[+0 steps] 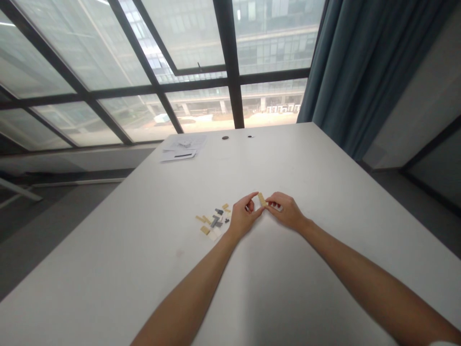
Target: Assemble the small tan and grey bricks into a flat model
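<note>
Between my two hands is a small tan building-block piece, held tilted just above the table. My left hand pinches it from the left, with the thumb at its lower end and a finger at its upper end. From the right, the fingertips of my right hand close on its lower end. Just left of my left hand lies a loose pile of building blocks in tan, grey and white. Whether the held piece is one block or several joined is too small to tell.
The white table reaches to the window. Some papers with a dark strip lie at its far left corner. Two round dark spots, one a cable hole, sit near the far edge. A blue curtain hangs at the right.
</note>
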`<action>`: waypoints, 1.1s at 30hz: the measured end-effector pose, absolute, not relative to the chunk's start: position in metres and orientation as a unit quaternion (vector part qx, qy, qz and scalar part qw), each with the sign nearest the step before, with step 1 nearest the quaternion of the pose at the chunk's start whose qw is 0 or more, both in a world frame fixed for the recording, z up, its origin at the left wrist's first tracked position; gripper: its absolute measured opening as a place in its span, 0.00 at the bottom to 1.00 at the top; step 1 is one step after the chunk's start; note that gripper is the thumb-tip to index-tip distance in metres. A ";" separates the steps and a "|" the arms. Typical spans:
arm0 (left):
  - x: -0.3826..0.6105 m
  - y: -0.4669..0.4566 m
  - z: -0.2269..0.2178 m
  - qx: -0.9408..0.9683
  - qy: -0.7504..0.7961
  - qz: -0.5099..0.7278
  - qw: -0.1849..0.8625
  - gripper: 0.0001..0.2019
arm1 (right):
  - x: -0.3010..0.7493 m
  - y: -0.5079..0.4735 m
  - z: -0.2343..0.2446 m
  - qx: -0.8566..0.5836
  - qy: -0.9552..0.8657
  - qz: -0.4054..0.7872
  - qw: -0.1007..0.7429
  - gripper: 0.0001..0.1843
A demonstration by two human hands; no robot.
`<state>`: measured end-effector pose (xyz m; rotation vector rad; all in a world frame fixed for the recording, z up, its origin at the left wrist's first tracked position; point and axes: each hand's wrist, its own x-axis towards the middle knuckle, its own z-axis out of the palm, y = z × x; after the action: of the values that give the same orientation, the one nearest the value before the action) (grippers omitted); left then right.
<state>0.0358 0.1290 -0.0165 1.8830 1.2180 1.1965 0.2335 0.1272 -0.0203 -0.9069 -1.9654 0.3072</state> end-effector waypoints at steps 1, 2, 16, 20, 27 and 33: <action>0.036 0.129 -0.017 0.710 0.457 0.449 0.291 0.26 | 0.233 0.127 -0.019 -0.368 -0.797 0.128 0.461 0.08; 0.036 0.129 -0.017 0.713 0.456 0.448 0.289 0.26 | 0.233 0.126 -0.019 -0.366 -0.798 0.133 0.460 0.08; 0.033 0.125 -0.011 0.739 0.429 0.415 0.314 0.26 | 0.234 0.124 -0.019 -0.342 -0.796 0.196 0.459 0.26; 0.033 0.122 -0.007 0.757 0.414 0.395 0.315 0.25 | 0.236 0.120 -0.012 -0.348 -0.791 0.225 0.450 0.25; 0.037 0.138 0.009 0.797 0.398 0.343 0.297 0.24 | 0.249 0.133 -0.001 -0.385 -0.785 0.252 0.414 0.21; 0.040 0.180 0.032 0.848 0.395 0.273 0.226 0.23 | 0.259 0.169 0.008 -0.412 -0.800 0.212 0.383 0.21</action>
<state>0.0397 0.1804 0.0318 2.3370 1.0883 0.7517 0.2589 0.1689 0.0077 -1.0501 -2.0390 0.5396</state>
